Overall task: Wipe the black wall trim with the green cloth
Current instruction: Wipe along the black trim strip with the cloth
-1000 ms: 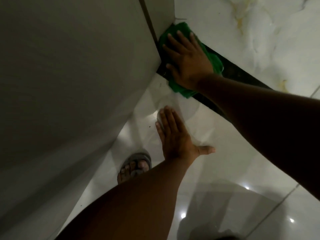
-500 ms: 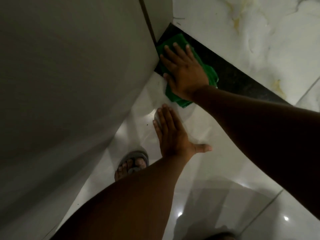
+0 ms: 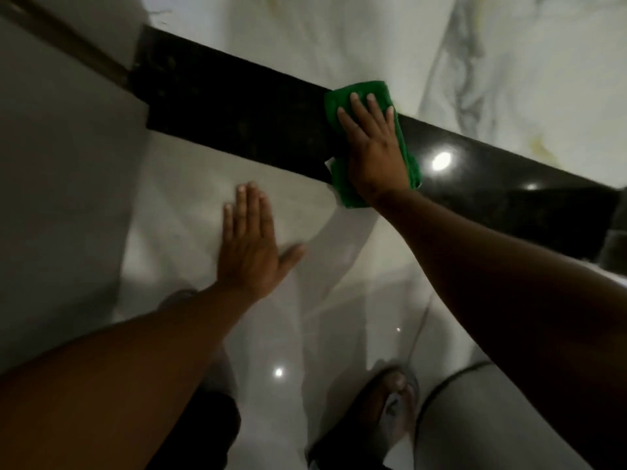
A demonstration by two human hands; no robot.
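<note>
The black wall trim (image 3: pixel 237 110) runs as a glossy band from the upper left corner down to the right edge, between the marble wall and the floor. A folded green cloth (image 3: pixel 364 93) lies flat against the trim near its middle. My right hand (image 3: pixel 373 147) presses on the cloth with the palm flat and the fingers spread, covering most of it. My left hand (image 3: pixel 251 242) rests flat on the shiny floor below the trim, fingers together, thumb out, holding nothing.
A grey panel (image 3: pixel 61 157) stands at the left and meets the trim in the corner. White marble wall (image 3: pixel 339 39) rises above the trim. My sandalled foot (image 3: pixel 390 398) stands on the glossy white floor tile (image 3: pixel 190 171) at the bottom.
My right hand has slid the green cloth along the trim, away from the corner toward the right. The view has shifted right, and my left hand has stayed flat on the floor.
</note>
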